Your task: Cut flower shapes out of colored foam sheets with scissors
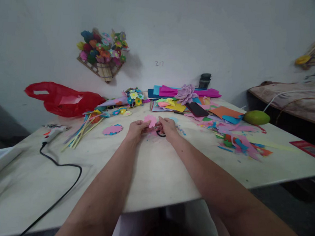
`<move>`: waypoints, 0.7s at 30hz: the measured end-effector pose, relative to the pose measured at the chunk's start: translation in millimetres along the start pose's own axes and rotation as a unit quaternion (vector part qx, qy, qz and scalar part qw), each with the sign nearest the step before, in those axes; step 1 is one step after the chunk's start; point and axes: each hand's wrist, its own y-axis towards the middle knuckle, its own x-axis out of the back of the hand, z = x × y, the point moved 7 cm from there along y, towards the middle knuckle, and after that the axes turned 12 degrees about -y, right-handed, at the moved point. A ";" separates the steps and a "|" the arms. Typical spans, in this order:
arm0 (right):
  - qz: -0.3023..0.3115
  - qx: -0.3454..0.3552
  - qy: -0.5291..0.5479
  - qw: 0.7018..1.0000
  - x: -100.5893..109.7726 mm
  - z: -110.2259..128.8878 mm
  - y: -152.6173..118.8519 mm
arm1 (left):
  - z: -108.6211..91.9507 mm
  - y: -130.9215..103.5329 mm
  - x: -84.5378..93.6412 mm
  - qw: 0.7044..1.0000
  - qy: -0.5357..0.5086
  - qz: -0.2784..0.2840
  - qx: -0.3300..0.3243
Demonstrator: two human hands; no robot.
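Cutout point(150, 120), flat and pink with a scalloped, petal-like edge, is held just above the middle of the counter point(163, 180). The left hand point(138, 129) pinches its near edge between thumb and curled fingers; the right hand point(168, 127) closes around scissors point(161, 134), their dark handle loop showing below.

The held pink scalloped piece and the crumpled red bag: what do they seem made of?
Held pink scalloped piece: perhaps matt paper or thin foam, given its flat, dull look. Crumpled red bag: probably thin plastic, finish unclear; loose folds, handle opening.
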 end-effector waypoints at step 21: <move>-0.059 0.114 -0.108 0.986 8.0 6.8 8.7 | 4.3 -6.3 -14.0 0.994 0.045 0.095 0.025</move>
